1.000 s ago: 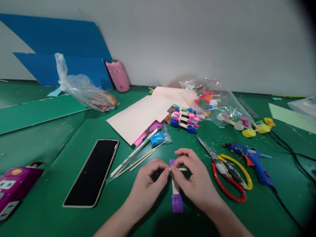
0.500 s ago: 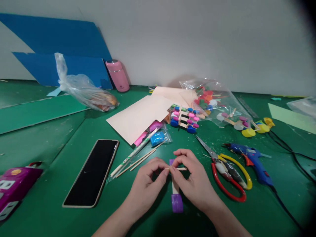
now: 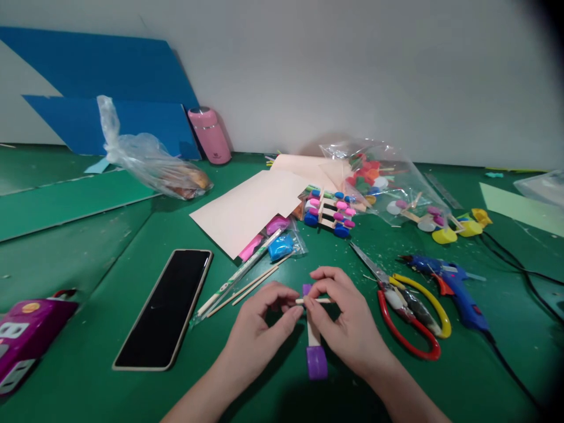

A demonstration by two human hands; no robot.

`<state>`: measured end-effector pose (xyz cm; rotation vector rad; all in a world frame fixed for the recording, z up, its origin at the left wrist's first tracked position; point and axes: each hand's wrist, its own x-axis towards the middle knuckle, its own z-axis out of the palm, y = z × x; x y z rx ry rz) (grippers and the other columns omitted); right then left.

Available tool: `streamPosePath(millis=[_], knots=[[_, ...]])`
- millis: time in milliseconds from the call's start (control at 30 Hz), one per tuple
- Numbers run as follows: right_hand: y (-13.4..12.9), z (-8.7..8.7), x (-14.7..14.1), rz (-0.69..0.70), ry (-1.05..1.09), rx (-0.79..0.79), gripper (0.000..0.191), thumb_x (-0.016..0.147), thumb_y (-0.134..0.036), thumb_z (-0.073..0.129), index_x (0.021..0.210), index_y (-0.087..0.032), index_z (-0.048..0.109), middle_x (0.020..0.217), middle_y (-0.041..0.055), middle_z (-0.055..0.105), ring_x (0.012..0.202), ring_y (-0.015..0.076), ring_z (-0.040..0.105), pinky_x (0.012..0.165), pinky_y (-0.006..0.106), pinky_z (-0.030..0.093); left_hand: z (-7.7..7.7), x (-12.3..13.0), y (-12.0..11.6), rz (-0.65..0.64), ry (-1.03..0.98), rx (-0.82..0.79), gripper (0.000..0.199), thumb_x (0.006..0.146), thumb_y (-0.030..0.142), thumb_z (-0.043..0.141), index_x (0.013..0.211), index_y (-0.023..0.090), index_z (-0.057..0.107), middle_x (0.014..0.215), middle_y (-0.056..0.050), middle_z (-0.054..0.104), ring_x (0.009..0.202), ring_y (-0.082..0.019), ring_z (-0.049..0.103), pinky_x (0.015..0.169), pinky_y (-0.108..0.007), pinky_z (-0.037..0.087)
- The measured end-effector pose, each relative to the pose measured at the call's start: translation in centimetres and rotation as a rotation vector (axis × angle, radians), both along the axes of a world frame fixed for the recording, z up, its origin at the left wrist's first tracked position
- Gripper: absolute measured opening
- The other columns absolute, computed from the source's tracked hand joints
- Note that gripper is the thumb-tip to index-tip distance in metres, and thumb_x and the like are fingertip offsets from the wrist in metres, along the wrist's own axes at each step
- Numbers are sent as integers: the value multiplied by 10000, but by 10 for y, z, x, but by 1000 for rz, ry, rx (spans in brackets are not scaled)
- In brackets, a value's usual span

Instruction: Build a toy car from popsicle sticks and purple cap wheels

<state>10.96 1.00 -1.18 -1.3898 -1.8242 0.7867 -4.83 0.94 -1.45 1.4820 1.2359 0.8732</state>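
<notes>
Near the front centre, a flat wooden stick [image 3: 313, 332] has a purple piece [image 3: 316, 362] at its near end and another purple piece [image 3: 306, 289] at its far end. A short thin stick [image 3: 325, 301] lies crosswise over it, pinched between thumb and fingers of my right hand [image 3: 346, 320]. My left hand [image 3: 264, 323] is at the left end of the short stick, thumb and fingertips curled close to it with a small gap between them. Whether its fingertips touch the stick is unclear.
A phone [image 3: 164, 311] lies left of my hands, thin sticks [image 3: 255, 284] nearer. Scissors [image 3: 385, 282], pliers [image 3: 434, 305] and a blue glue gun [image 3: 462, 294] are at the right. Behind are beige paper [image 3: 247, 205], a small wheeled model [image 3: 328, 211] and a clear bag [image 3: 396, 182].
My left thumb and fingertips have drawn slightly apart and back from the short stick, showing its left end. My right hand keeps its pinch almost unmoved.
</notes>
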Motion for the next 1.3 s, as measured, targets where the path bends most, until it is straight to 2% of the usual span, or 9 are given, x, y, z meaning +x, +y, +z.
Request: streamPosePath(millis=[167,367,467,600,800,900,1000,1100,1300], knots=[[0,-2,0,-1,1,7,43,771,-187,524,749,-204,557,957,62,507,981,205,499,819,335,411,5,2,3,-14,95,147,114,788,183,518,720,155,605,702,-28,578,656,-148,568,607,-263,468],[0,-2,-1,8,6,21,48,783,-193,518,750,-205,550,953,62,504,986,200,491,823,336,397,-2,-3,2,-56,331,559,151,773,86,510,856,136,625,819,-82,629,782,-174,584,715,-292,480],[0,-2,-1,7,7,22,48,783,-193,518,745,-203,546,952,58,497,988,196,486,821,327,389,-7,-6,0,-70,401,691,196,763,46,503,907,101,623,846,-112,628,789,-182,574,726,-308,476],[0,-2,-1,8,15,27,53,789,-207,517,753,-199,555,957,55,491,985,189,486,818,315,382,-11,-7,-2,-62,395,709,209,760,33,498,918,88,622,848,-117,621,782,-179,568,715,-305,473],[0,-2,-1,11,18,18,55,789,-208,518,758,-200,562,954,54,488,984,187,482,808,311,380,-3,-5,1,47,247,466,150,770,52,495,797,123,625,744,-60,628,704,-137,594,645,-223,479],[0,-3,-1,8,22,19,56,787,-207,521,747,-198,560,951,53,486,984,187,481,806,311,380,0,-5,1,83,206,406,149,780,72,498,798,149,624,745,-39,632,700,-129,597,642,-219,479],[0,-4,-1,5,26,22,48,785,-205,522,754,-198,559,954,52,485,981,186,482,807,312,380,-1,-3,-1,62,208,434,147,768,94,538,875,150,620,799,-46,637,741,-140,598,675,-234,481],[-1,-4,-1,7,28,22,48,787,-212,523,759,-197,560,962,53,484,982,184,483,810,310,380,-3,0,-1,17,230,482,117,755,91,565,847,135,622,762,-48,640,707,-135,596,650,-227,478],[0,-4,0,5,19,24,61,792,-218,518,760,-197,566,957,53,485,982,184,483,813,311,380,-8,-3,1,-60,352,735,212,754,31,526,936,110,599,763,-76,645,689,-155,562,646,-290,458]])
